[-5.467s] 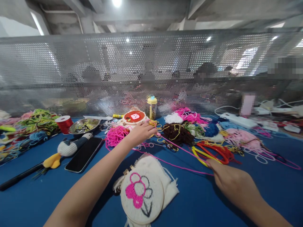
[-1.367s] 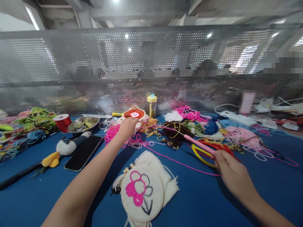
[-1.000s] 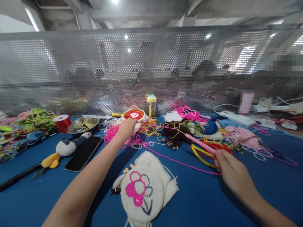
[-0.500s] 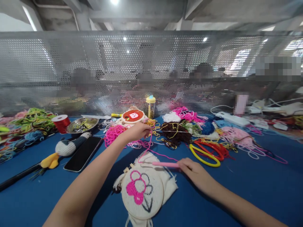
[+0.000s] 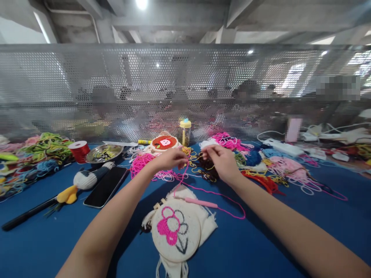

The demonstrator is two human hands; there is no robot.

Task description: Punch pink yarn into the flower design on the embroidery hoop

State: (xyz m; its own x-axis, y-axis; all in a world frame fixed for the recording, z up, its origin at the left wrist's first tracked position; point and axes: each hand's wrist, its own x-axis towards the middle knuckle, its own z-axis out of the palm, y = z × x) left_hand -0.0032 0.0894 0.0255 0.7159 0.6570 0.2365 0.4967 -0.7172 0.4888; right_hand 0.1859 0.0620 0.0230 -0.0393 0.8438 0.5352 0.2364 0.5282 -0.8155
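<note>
Over the blue desk (image 5: 261,247), both my hands are up near the far piles of yarn. My left hand (image 5: 171,159) pinches the pink yarn (image 5: 203,190) between its fingertips, so that grip is closed on the yarn. My right hand (image 5: 222,161) is just beside it, with its fingers bent close together. It looks like it pinches something thin, but I cannot tell what is in that grip. The pink yarn hangs down from my left hand and runs in a loop across the desk.

Below my hands lies the pink needle tool (image 5: 200,202). It rests flat on the white cloth, and no hand touches it. Right next to it, nearer to me, is the round hoop (image 5: 176,233) with a pink flower sewn on it.

To the left lie a black phone (image 5: 106,187), a knitted duck toy (image 5: 82,181), a red spool (image 5: 79,151) and a shiny metal dish (image 5: 103,153). Behind my hands stands a little hoop with a red picture (image 5: 164,143).
</note>
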